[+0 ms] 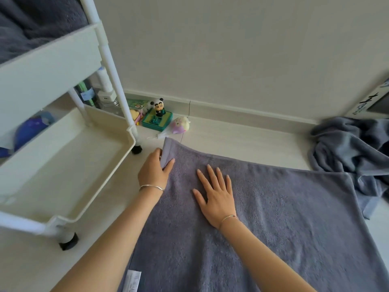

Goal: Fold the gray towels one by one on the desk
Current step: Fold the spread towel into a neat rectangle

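A large gray towel lies spread flat on the white desk, its far left corner near the cart. My left hand pinches the towel's left edge just below that corner, thumb on top and fingers under the hem. My right hand lies flat on the towel with fingers straight and spread, pressing it down. A white label shows at the towel's near left edge. A second gray towel lies crumpled at the right, partly under the spread one.
A white tiered cart on black wheels stands at the left, more gray fabric on its top shelf. Small toys, a panda figure on a green base and a plush, sit by the wall behind the towel. A box stands at the far right.
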A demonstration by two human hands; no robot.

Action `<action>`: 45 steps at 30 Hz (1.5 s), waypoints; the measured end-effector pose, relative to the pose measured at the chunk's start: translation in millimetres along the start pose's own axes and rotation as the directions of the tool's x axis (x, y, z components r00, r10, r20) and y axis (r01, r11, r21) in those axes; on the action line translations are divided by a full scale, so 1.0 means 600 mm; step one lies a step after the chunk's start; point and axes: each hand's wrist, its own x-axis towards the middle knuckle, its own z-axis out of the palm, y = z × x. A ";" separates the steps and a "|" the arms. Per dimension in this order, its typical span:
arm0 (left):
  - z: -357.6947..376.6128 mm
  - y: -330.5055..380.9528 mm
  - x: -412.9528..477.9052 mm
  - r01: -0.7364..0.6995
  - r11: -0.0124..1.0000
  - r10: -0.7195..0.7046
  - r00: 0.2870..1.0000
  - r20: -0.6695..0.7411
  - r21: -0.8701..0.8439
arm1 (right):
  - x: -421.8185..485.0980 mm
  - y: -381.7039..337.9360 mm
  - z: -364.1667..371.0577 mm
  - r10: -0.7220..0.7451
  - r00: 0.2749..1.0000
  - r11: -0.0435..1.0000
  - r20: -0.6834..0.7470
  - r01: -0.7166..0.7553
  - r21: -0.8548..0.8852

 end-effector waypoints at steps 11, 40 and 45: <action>0.096 0.020 -0.089 -0.283 0.870 0.123 0.918 0.377 0.404 | -0.020 0.059 -0.017 0.110 0.993 0.994 -0.037 -0.110 0.001; 0.099 0.069 -0.303 -0.338 0.840 0.126 0.882 0.454 0.423 | -0.413 0.329 -0.090 0.584 0.811 0.810 -0.018 -0.585 -0.049; 0.123 0.144 -0.363 -0.414 0.858 0.207 0.821 0.532 0.305 | -0.421 0.275 -0.095 0.536 0.844 0.844 -0.034 -0.536 -0.007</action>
